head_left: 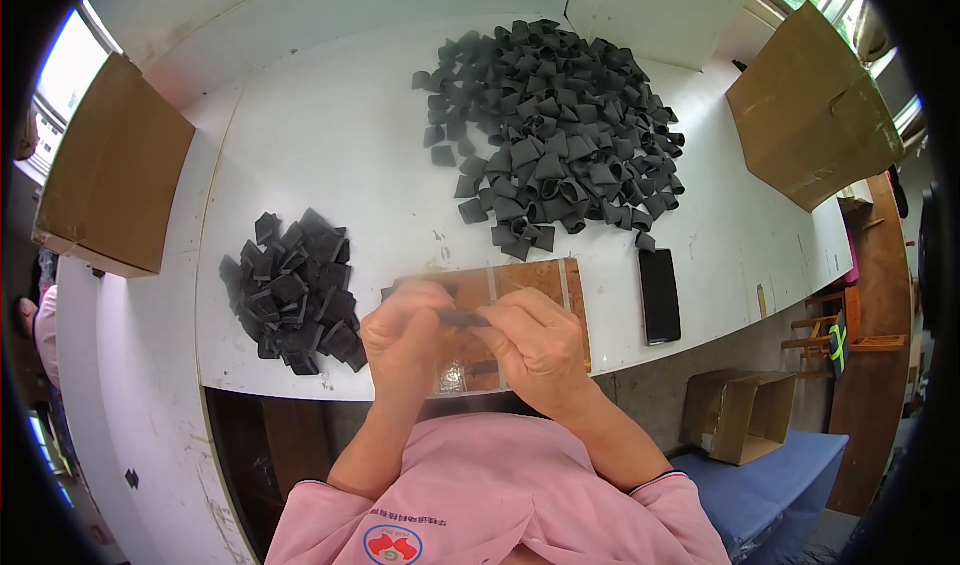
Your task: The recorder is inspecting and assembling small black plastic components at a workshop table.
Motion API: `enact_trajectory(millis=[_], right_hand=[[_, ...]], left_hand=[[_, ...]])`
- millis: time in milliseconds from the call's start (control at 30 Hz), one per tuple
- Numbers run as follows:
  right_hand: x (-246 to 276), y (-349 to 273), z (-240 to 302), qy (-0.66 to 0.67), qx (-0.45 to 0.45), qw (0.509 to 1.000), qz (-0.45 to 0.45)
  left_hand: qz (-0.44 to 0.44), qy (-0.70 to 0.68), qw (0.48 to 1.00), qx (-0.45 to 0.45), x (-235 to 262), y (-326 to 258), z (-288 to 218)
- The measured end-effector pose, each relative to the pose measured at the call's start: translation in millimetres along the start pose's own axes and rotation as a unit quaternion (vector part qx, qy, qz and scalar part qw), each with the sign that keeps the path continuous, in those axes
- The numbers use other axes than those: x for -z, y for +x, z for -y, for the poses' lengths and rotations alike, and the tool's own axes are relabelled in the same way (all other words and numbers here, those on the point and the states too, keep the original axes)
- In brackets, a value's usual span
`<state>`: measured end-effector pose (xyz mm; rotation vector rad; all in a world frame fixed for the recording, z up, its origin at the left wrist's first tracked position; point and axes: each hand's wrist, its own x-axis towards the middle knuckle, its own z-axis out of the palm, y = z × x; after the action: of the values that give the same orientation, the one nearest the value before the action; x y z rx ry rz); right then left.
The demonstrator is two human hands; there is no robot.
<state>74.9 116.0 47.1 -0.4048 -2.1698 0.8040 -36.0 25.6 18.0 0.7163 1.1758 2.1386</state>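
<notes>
Black and flat, the small rubber piece (463,318) lies with its long axis left to right at the frame's centre, pinched between both hands: left hand (405,325) on its left end, right hand (535,340) on its right, above the brown board (530,280) on the desk (330,155).

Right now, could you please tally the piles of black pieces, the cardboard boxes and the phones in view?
Piles of black pieces: 2, a large pile and a small pile
Cardboard boxes: 3, left, right and open on the floor
Black phones: 1
Total: 6
</notes>
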Motion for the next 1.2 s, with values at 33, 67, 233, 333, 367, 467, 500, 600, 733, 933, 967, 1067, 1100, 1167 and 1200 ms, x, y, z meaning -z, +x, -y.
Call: enact_trajectory(millis=[33, 67, 233, 333, 367, 467, 500, 600, 733, 933, 967, 1067, 1100, 1167, 1200], right_hand=[[0, 0, 0, 0.007, 0.003, 1.0, -0.004], [0, 1, -1, 0.007, 0.001, 1.0, -0.003], [-3, -1, -7, -0.003, 0.044, 0.999, -0.003], [-7, -8, -10, -0.005, 0.053, 0.998, -0.037], [-9, -7, -11, -0.003, 0.054, 0.998, -0.035], [-13, -8, -13, 0.003, 0.06, 0.997, -0.044], [-13, -10, -15, 0.002, 0.051, 0.998, -0.043], [-10, -9, -15, -0.002, 0.037, 0.999, -0.029], [-9, 0, -12, -0.008, 0.049, 0.999, -0.008], [-4, -9, -5, -0.03, 0.014, 0.999, 0.006], [-5, -11, -3, -0.027, 0.005, 1.0, 0.006], [-16, -14, -10, -0.017, 0.018, 1.0, -0.008], [-17, -14, -12, -0.029, 0.015, 0.999, -0.024], [-16, -12, -14, -0.036, 0.034, 0.999, -0.011], [-14, -11, -14, -0.054, 0.039, 0.998, -0.003]], left_hand=[[-0.005, -0.019, 1.0, -0.005, -1, 1, -1], [-0.009, -0.038, 0.999, -0.011, -1, 2, -1], [-0.016, -0.036, 0.999, 0.008, -1, -5, -1], [0.004, -0.024, 1.0, 0.004, -2, -7, -1], [0.01, -0.01, 1.0, -0.006, -1, -6, -1], [0.016, 0.013, 1.0, -0.009, 3, -6, 0], [0.015, 0.013, 1.0, -0.011, 1, -5, -2], [0.02, 0.121, 0.99, -0.072, -8, 2, -11], [0.116, 0.308, 0.935, -0.134, -5, 14, -21], [0.1, 0.235, 0.951, -0.174, -9, 8, -6], [0.102, 0.212, 0.954, -0.186, -9, 7, -2], [0.072, 0.204, 0.951, -0.221, -9, 5, 6], [0.061, 0.195, 0.956, -0.212, -11, 4, 5], [0.04, 0.189, 0.958, -0.21, -9, 1, 6], [0.053, 0.193, 0.964, -0.175, -5, -2, 8]])
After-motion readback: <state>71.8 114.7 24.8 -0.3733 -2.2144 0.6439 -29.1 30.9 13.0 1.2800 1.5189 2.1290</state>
